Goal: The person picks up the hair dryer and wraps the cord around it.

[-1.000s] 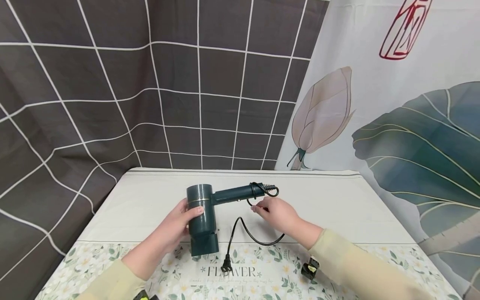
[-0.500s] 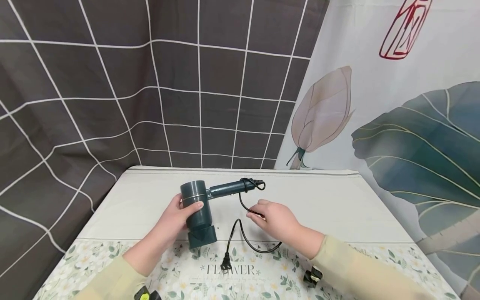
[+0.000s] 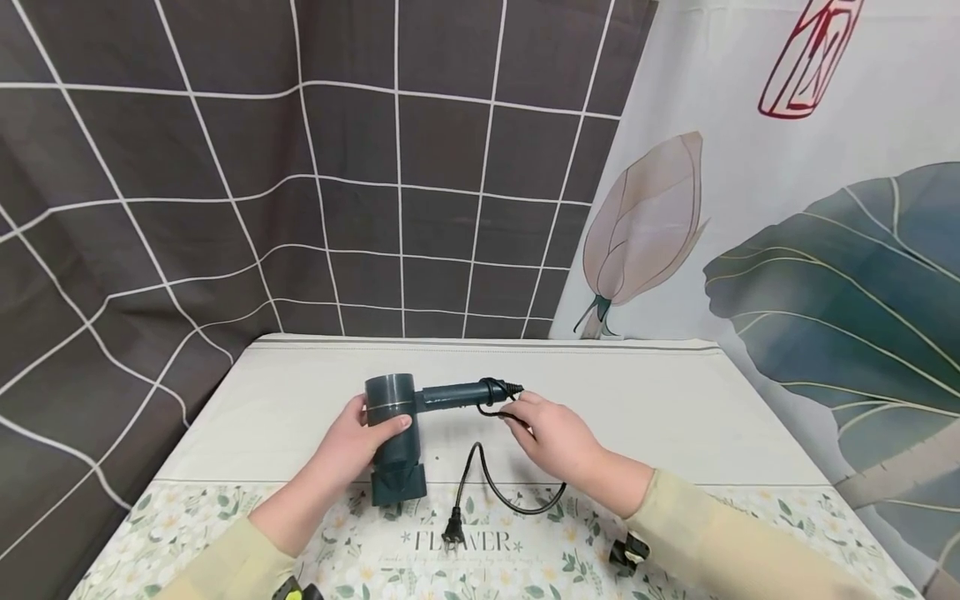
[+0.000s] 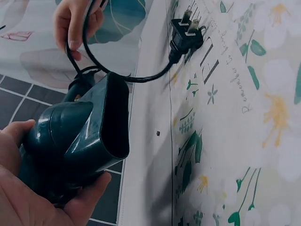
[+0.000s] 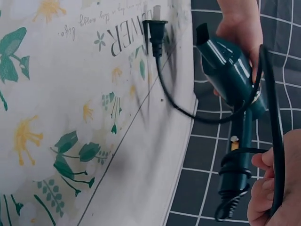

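1. Dark-teal glossy plastic hairdryer [image 3: 399,456] x1, cyl.-bodied, over floral cloth [image 3: 795,533]; I see L hand [image 3: 352,446] gripping it.
2. Blk cord [image 5: 274,113] x1, looped rd handle [image 3: 456,396]; R hand [image 3: 562,435] pinching it.
3. 2-prong plug [image 5: 156,35] x1.

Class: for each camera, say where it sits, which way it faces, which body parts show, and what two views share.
Head: on the head, facing forward and down at the hair dryer; left hand, right hand and sleeves show.
Left wrist: on that wrist, facing the nozzle; both hands show.
Right wrist: on that wrist, facing the cord; both hands show.
Both wrist views share the plug.
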Demonstrator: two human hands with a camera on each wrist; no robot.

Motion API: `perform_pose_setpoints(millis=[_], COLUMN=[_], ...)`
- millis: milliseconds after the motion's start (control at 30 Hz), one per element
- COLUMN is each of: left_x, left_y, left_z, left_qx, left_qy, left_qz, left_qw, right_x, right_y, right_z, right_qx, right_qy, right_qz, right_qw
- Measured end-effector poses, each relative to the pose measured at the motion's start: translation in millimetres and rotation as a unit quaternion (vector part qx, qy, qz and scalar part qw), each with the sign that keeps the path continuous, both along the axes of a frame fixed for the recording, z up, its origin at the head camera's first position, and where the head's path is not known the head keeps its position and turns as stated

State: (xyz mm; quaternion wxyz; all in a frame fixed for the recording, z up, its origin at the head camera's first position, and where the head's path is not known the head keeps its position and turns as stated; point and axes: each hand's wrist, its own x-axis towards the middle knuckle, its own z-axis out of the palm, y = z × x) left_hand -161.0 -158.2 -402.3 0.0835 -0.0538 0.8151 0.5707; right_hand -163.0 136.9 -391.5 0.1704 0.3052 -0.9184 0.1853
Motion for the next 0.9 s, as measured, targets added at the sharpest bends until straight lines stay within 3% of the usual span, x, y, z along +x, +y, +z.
perform_pose_setpoints(millis=[267, 600, 767, 900], left_x=[2.2, 1.1, -0.4, -2.7], left_y=[-3.6, -7.6, -9.2, -10.9], left_z=[4.1, 8.0, 8.9, 9.0], left_qx=[-0.059, -0.097, -0.102, -0.128], left_qy=[0.002, 0.006, 0.01, 0.015], left_qz=[-0.028, -0.061, -0.072, -0.085], left_qw=[0.9979, 0.9934, 0.9922, 0.988], right_x=[-1.8, -10.8, -16.3, -21.1], right_y=[2.2, 3.3, 4.0, 5.7], right_z=[4.4, 8.2, 9.1, 9.8], right_qx=[0.009, -0.001, 0.004, -0.009], right_qy=[0.002, -0.038, -0.036, -0.074], right_qz=[-0.011, -0.033, -0.021, -0.004], right_qw=[0.9999, 0.9987, 0.9991, 0.9972])
